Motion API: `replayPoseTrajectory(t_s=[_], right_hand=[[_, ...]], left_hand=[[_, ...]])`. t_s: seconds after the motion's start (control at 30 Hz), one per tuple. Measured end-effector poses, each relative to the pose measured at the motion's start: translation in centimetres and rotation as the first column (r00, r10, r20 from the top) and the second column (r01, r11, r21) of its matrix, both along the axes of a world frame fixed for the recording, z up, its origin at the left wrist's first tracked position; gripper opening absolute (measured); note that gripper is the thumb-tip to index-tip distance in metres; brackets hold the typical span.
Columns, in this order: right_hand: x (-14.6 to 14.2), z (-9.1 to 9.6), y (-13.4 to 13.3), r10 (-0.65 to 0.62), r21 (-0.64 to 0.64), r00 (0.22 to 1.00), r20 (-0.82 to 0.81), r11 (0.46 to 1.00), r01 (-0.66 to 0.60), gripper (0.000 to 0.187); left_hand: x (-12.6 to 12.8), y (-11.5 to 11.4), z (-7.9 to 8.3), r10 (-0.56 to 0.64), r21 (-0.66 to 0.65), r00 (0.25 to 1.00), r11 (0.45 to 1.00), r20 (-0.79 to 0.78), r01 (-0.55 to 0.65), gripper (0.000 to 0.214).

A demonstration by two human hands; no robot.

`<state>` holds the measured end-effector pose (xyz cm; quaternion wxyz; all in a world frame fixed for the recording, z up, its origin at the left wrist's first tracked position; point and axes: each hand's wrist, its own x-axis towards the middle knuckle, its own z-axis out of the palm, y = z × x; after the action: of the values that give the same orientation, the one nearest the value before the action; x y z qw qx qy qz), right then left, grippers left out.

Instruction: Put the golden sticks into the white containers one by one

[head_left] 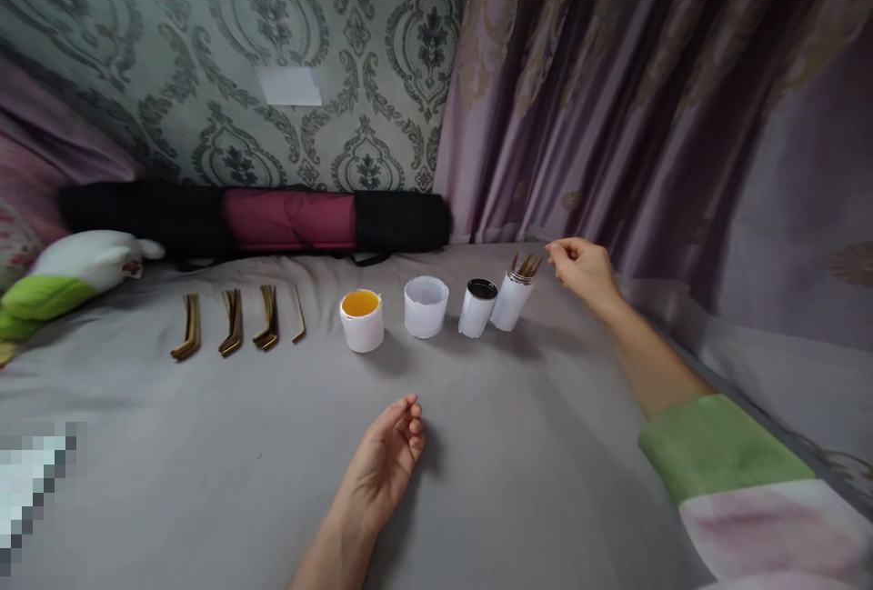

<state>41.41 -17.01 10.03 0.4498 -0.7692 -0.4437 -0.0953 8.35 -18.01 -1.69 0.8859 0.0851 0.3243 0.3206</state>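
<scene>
1. Right hand [583,274], right of frame: thumb and finger pinched near brown sticks [526,266] in tall white jar [510,306], right of centre; can't tell if anything's gripped.
2. Left hand [388,458], lower centre: loosely half-curled, nothing visible in it.
3. Step, likely: handling sticks at jar; next move calls for precise fingertip control.

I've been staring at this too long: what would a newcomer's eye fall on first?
Probably the white tub, orange inside, at the left end of the central row. Next, the right hand, raised just right of the jar of brown sticks. Left of the tub lie three bundles of bent, golden rods and a single rod.
</scene>
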Motion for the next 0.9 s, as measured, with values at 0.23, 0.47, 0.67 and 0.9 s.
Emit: replayPoseTrajectory(t_s=[0.23,0.47,0.67,0.9], right_hand=[[-2.5,0.8,-0.6,0.088,0.059,0.989,-0.116,0.995,-0.081,0.032],[-5.6,0.8,-1.6,0.219,0.120,0.941,-0.259,0.974,-0.194,0.034],[-8.5,-1.1,-2.4,0.293,0.146,0.870,-0.397,0.956,-0.255,0.036],[-12.1,-6.1,-2.6,0.335,0.052,0.801,-0.495,0.932,-0.358,0.035]], left_hand=[[0.0,0.1,-0.2,0.003,0.005,1.000,1.000,0.019,-0.003,0.008],[-0.1,0.0,-0.2,0.003,-0.003,1.000,1.000,0.017,-0.003,0.007],[0.0,0.0,-0.1,0.003,0.004,1.000,1.000,0.015,-0.003,0.007],[0.0,0.0,-0.2,-0.002,0.030,1.000,1.000,0.024,0.001,0.006]])
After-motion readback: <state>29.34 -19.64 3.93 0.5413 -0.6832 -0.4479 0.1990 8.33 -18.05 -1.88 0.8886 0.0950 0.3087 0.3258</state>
